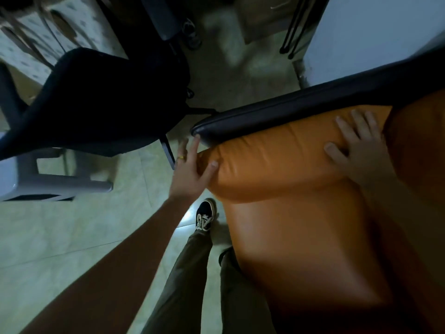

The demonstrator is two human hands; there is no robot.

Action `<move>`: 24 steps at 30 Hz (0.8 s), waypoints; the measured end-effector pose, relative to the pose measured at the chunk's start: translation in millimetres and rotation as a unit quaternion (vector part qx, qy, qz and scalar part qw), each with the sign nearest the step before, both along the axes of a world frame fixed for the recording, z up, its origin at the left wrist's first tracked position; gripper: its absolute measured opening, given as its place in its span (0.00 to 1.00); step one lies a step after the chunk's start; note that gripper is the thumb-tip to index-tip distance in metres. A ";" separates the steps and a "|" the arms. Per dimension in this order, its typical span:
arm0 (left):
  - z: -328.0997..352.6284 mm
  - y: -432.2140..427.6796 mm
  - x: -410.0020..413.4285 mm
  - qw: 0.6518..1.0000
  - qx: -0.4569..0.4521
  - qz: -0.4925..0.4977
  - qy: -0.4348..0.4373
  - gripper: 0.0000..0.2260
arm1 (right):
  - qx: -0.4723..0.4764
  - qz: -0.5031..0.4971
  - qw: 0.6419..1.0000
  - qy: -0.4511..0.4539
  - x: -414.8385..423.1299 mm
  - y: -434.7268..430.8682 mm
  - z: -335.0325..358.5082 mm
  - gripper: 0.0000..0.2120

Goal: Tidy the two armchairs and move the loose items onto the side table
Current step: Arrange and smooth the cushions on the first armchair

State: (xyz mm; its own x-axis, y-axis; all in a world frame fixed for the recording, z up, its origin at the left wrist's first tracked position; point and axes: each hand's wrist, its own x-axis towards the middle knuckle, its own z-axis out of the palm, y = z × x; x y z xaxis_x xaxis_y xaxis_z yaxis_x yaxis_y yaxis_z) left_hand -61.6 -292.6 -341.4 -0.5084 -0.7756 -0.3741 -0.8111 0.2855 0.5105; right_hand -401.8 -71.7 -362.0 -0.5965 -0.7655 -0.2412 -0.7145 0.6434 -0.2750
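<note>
Gripping the orange cushion at both ends

Both hands were on the orange cushion (277, 160), which lay across the centre-right of the frame on the orange armchair (301, 256). The left hand (190, 172) clasped the cushion's left end, thumb pressed on top and fingers curled round the edge, with one fingertip touching the tip of the black armrest (289, 109) that ran diagonally along the cushion's upper edge. The right hand (356, 150) lay spread flat on the cushion's right end, fingers wide and pointing to the upper left.

A dark chair (96, 100) filled the upper left of the frame, its edge close to the armrest tip, leaving only a narrow gap of tiled floor (72, 227) between them. A pale stool (60, 177) sat at the left edge below it. Open floor stretched across the lower left. The person's shoe (204, 215) stood just beside the armchair's front edge.
</note>
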 end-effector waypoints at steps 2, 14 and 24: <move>-3.6 18.7 -10.1 0.992 0.060 0.102 0.050 0.39 | -0.025 -0.014 0.999 -0.024 -1.1 0.9 -1.3 0.36; -27.1 57.4 -50.4 0.973 0.111 0.157 0.127 0.49 | -0.105 -0.004 0.994 0.025 -19.9 14.7 -24.7 0.33; -28.3 56.2 -94.8 0.987 0.119 0.044 0.097 0.47 | -0.081 -0.041 0.994 -0.063 -70.6 39.4 -19.7 0.37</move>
